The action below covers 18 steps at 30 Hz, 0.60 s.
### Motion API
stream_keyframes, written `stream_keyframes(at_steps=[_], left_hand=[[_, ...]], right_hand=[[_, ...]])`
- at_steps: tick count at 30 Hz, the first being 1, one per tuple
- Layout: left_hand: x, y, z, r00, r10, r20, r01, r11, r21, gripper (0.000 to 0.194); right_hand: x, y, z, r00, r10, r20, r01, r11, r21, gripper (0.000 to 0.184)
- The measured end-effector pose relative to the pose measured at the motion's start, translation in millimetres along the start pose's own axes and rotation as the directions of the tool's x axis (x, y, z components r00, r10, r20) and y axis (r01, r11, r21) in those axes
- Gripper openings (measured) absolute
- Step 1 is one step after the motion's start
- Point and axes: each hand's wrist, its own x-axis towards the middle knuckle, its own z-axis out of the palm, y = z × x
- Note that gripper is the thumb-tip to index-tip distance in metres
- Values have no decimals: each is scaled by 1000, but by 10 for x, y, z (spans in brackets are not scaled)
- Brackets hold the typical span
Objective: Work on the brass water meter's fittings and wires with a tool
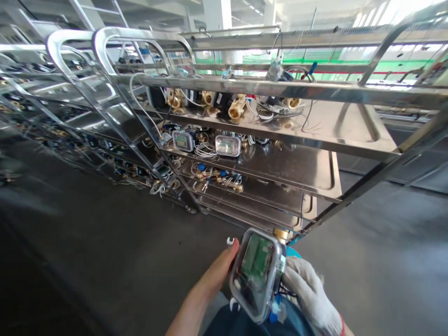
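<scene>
In front of my body is a meter with a clear rectangular cover over a green circuit board. It is tilted, and a brass fitting sticks out behind its upper right side. My bare left hand grips the left side, thumb along the edge and the other fingers hidden beneath. In a white knit glove, my right hand is closed on the right side, near dark wires and a blue part below. Small white forked ends show beside the left hand; what they belong to is hidden.
Ahead stands a metal rack with several shelves. Brass-bodied meters and loose cables lie on its upper shelf. Lower down are clear-covered meters and brass pipe pieces. More loaded racks extend left over the grey floor.
</scene>
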Motion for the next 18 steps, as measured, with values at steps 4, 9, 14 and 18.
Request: stream_keyframes(at_steps=[4, 9, 14, 18], left_hand=[[-201, 74, -5, 984, -133, 114, 162, 938, -305, 53], [-499, 233, -15, 987, -160, 7, 152, 921, -359, 56], [-699, 432, -14, 993, -92, -72, 58, 923, -380, 53], [-882, 595, -67, 978, 47, -205, -130, 901, -415, 40]], right_hand=[[108, -138, 146, 985, -56, 160, 56, 998, 4, 48], [248, -250, 270, 960, -81, 269, 102, 993, -64, 44], [390, -303, 191, 969, -244, 47, 248, 949, -195, 20], [529, 162, -10, 946, -25, -324, 40, 998, 41, 30]])
